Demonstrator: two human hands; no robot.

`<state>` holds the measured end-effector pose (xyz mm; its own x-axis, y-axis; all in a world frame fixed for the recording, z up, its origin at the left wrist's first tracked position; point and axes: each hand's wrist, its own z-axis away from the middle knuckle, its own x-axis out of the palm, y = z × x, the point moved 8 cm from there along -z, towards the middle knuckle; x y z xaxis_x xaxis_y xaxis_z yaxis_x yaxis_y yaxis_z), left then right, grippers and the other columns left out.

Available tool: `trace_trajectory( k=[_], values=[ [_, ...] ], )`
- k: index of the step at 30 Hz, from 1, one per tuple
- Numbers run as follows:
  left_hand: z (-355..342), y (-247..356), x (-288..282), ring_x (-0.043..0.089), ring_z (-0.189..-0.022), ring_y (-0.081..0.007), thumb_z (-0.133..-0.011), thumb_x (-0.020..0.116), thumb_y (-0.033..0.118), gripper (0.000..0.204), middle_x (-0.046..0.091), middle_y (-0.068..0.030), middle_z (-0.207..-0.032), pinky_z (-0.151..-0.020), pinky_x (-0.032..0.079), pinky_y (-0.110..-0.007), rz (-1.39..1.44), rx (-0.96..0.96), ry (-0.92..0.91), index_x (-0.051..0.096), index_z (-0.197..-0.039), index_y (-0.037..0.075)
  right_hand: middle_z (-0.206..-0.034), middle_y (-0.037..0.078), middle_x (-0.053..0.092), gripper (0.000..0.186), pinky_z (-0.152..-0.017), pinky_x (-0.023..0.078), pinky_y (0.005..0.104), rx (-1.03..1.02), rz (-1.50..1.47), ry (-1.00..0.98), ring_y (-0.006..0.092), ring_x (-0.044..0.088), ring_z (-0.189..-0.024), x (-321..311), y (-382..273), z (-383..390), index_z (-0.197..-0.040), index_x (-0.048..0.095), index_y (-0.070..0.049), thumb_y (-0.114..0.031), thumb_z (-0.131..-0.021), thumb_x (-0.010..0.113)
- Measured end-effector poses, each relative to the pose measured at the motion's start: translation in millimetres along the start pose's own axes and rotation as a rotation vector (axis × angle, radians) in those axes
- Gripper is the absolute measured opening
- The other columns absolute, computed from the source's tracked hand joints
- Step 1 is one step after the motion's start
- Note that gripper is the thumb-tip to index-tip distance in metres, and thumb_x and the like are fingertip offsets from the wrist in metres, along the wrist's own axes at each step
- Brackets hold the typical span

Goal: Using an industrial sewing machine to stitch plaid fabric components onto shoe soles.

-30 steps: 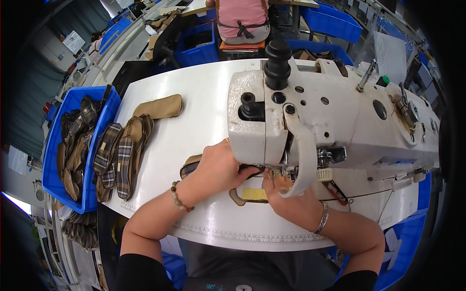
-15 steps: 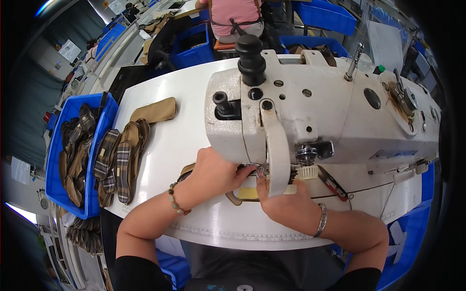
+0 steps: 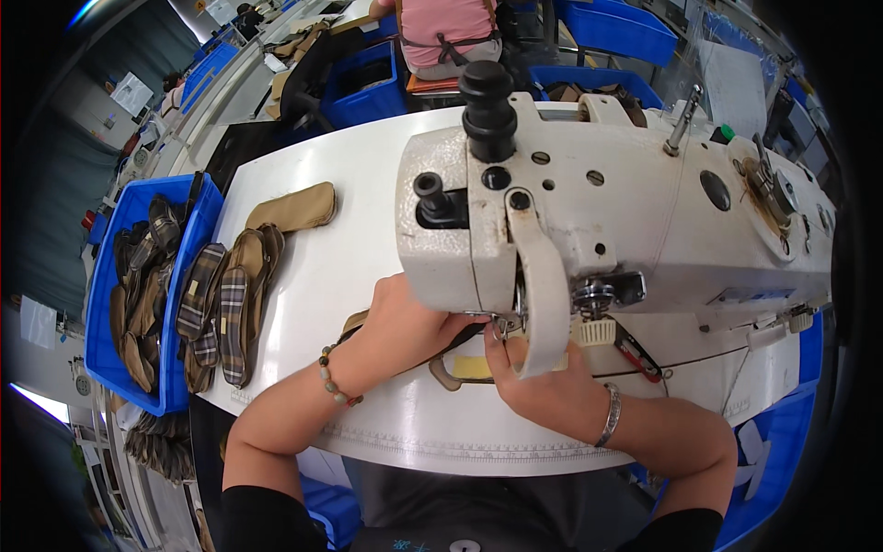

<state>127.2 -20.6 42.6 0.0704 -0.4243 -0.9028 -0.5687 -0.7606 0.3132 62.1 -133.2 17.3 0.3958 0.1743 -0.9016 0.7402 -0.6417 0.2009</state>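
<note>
A white sewing machine (image 3: 635,212) overhangs the table, its presser foot and needle area partly hidden by a white curved lever (image 3: 544,304). Beneath the head lies a brown fabric piece (image 3: 355,322) with a dark edge, mostly covered by my hands. My left hand (image 3: 405,317) is closed on it, fingertips pinched just left of the needle. My right hand (image 3: 547,391) is at the right of the needle, its fingers bent at the piece's edge; the lever covers part of them. A yellow patch (image 3: 472,368) and a curved brown part (image 3: 445,375) show between the hands.
Left on the white table (image 3: 322,258) lie plaid and brown fabric cases (image 3: 237,313) and a tan one (image 3: 294,208). A blue bin (image 3: 166,386) holds more. Red-and-black thread snips (image 3: 637,355) lie right. Beyond, a person in pink (image 3: 446,32) sits.
The machine appears shifted slightly right in the picture as the view moves. A little more of the fabric's dark edge shows beside my left fingers. Both hands stay nearly in place.
</note>
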Motion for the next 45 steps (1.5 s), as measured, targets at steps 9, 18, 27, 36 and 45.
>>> trace_trajectory(
  k=[9, 18, 27, 36, 45],
  values=[
    [-4.2, -6.1, 4.5, 0.067, -0.074, -0.0316, -0.078, 0.078, 0.024, 0.025, 0.069, -0.0098, -0.085, -0.06, 0.053, -0.041, 0.057, 0.001, 0.088, 0.075, -0.102, 0.019, -0.078, 0.012, 0.069, 0.029, -0.048, 0.049, 0.0317, -0.055, -0.004, 0.031, 0.0194, 0.067, -0.061, -1.6, 5.5, -7.1, -0.103, 0.067, 0.005, -0.007, -0.077, 0.063],
    [-6.5, -5.1, -1.6, 0.067, -0.075, -0.0309, -0.079, 0.079, 0.026, 0.023, 0.07, -0.0091, -0.085, -0.062, 0.054, -0.04, 0.076, 0.02, 0.083, 0.075, -0.101, 0.02, -0.072, 0.009, 0.065, 0.02, -0.048, 0.051, 0.0344, -0.044, -0.12, 0.021, 0.0217, 0.067, -0.059, 1.2, 8.8, -9.1, -0.095, 0.065, 0.001, -0.007, -0.076, 0.062],
    [-8.0, -21.5, 10.3, 0.068, -0.079, -0.0319, -0.076, 0.082, 0.029, 0.027, 0.071, -0.0083, -0.087, -0.067, 0.054, -0.04, 0.214, 0.017, 0.02, 0.076, -0.101, 0.019, -0.07, 0.005, 0.065, 0.011, -0.05, 0.051, 0.0352, 0.044, -0.196, 0.051, 0.0202, 0.066, -0.058, 1.1, 19.7, -6.7, -0.09, 0.064, -0.004, -0.007, -0.08, 0.062],
    [-2.9, -18.3, 9.1, 0.066, -0.082, -0.0248, -0.079, 0.077, 0.036, 0.025, 0.068, -0.0006, -0.096, -0.067, 0.054, -0.035, 0.169, 0.058, 0.067, 0.077, -0.096, 0.018, -0.079, 0.002, 0.07, 0.026, -0.061, 0.052, 0.0359, 0.07, -0.091, 0.065, 0.018, 0.068, -0.07, 2.0, 30.3, -10.0, -0.108, 0.069, -0.006, -0.012, -0.084, 0.06],
    [-4.8, -9.2, 5.3, 0.066, -0.085, -0.0249, -0.079, 0.078, 0.032, 0.025, 0.067, -0.001, -0.103, -0.068, 0.055, -0.036, 0.106, 0.046, 0.029, 0.076, -0.1, 0.018, -0.079, 0.008, 0.068, 0.039, -0.062, 0.054, 0.0371, -0.044, -0.017, -0.047, 0.0211, 0.067, -0.07, 18.3, 15.0, -5.4, -0.116, 0.065, 0.005, -0.01, -0.081, 0.06]
  ],
)
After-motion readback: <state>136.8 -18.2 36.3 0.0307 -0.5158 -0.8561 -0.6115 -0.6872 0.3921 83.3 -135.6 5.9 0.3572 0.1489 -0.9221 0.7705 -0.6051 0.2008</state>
